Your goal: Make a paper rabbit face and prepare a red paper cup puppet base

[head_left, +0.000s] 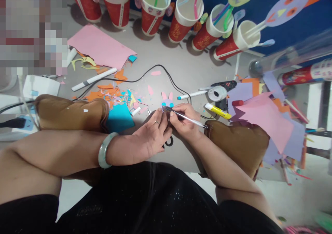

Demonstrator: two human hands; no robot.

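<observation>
A small purple paper rabbit face [167, 102] with pink ears and blue eyes lies on the table in front of me. My right hand [186, 119] is closed round a pen [190, 119] with a clear barrel and black grip, its tip at the face. Beside it, my left hand [151, 132] rests with fingers stretched out and fingertips at the lower edge of the face, which they partly cover. Under that hand lie scissors; one black handle loop [169, 141] shows below it.
Red paper cups [151, 21] holding straws line the back. Paper scraps [109, 94] and a white marker [94, 79] lie left; a yellow glue stick [218, 111], tape roll [217, 93] and pink sheet [269, 120] lie right. A black cable [135, 81] crosses the table. Brown padded cushions [72, 113] flank my arms.
</observation>
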